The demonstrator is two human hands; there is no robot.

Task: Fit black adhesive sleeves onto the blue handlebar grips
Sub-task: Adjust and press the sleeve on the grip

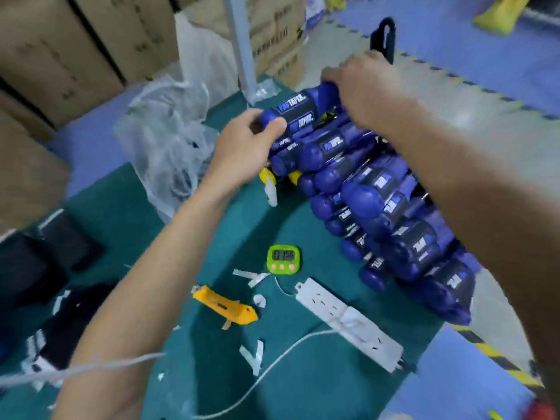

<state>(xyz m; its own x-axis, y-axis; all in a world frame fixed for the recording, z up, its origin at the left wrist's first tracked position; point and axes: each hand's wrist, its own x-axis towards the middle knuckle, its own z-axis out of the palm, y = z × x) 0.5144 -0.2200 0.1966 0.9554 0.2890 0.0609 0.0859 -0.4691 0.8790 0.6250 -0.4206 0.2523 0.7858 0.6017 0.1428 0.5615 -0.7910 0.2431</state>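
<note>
A blue handlebar grip (298, 108) wearing a black printed sleeve lies across the top far end of a long pile of sleeved blue grips (391, 204) on the green table (127, 207). My left hand (245, 147) pinches the grip's rounded left end between thumb and fingers. My right hand (363, 86) grips its right end from above. More black sleeves (60, 322) with white backing strips lie at the near left.
A green digital timer (283, 259), a yellow utility knife (224, 306), a white power strip (348, 322) with its cord, and scattered white backing strips lie mid-table. Crumpled clear plastic bags (169, 131) sit far left. Cardboard boxes (75, 47) stand behind. A white post (242, 47) rises at the table's far edge.
</note>
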